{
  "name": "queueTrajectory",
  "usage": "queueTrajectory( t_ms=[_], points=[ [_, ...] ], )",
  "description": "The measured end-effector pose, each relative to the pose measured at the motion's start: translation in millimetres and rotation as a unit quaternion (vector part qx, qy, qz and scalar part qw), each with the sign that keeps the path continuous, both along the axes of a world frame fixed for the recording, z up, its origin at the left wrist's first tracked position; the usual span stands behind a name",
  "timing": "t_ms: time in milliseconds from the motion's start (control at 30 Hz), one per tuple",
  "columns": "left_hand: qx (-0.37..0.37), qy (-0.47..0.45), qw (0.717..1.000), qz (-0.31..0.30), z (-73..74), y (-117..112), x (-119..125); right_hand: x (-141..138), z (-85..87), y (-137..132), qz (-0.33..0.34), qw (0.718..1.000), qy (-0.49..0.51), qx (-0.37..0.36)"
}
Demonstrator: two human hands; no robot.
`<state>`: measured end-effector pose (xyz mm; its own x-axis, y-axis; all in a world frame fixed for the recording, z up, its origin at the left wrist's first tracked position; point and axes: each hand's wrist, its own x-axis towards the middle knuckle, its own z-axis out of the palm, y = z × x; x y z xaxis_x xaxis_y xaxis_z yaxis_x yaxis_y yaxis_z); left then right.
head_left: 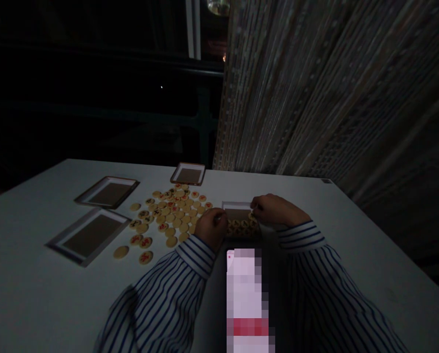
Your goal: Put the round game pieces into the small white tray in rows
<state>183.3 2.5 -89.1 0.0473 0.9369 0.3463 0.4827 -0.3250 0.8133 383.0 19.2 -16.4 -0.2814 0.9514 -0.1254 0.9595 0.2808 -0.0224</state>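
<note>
A small open box (237, 204) lies between my hands, its near part holding rows of round Chinese chess pieces (236, 224) with dark characters. My left hand (212, 228) is curled at the box's left side; what its fingers hold, if anything, is hidden. At the right side my right hand (278, 210) pinches with its fingertips at a chess piece (251, 215) over the box's edge. A loose heap of wooden chess pieces (173, 208) spreads left of the box, some showing red or dark characters, others plain side up.
Three shallow open trays or lids stand on the white table (351, 255): one at the back (172, 176), two at left (83, 199) (53, 244). A lit phone (243, 289), its screen blurred, is in front of me. A bead-like curtain (278, 88) hangs beyond the table.
</note>
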Motion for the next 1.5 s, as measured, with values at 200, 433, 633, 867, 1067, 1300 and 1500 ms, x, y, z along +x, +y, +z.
queueTrajectory(
  t_ms=[200,433,633,867,1067,1300,1500],
  points=[
    [0.005,0.0,1.0,0.0,2.4,0.2,-0.7,-5.2,6.5,-3.0,-0.002,1.0,-0.012,0.005],
    [0.022,0.001,1.0,0.011,6.0,-1.4,-1.5,-8.9,11.3,-6.1,0.001,1.0,-0.011,0.016],
    [0.033,0.004,0.999,0.002,5.6,-0.5,-2.4,-9.1,12.1,-6.3,0.002,1.0,-0.01,0.023],
    [0.045,-0.025,0.999,0.001,2.8,2.3,-5.8,-12.0,15.0,-6.6,0.009,1.0,-0.007,0.022],
    [0.055,-0.046,0.997,0.015,0.4,2.7,-9.0,-15.0,19.6,-11.1,0.021,1.0,-0.008,0.02],
    [0.045,-0.046,0.998,0.02,9.4,-2.9,-12.6,-19.3,25.8,-15.2,0.032,0.999,0.001,0.022],
    [0.035,-0.061,0.997,0.031,17.0,-6.0,-14.5,-17.3,25.7,-16.0,0.034,0.998,0.012,0.042]
  ],
)
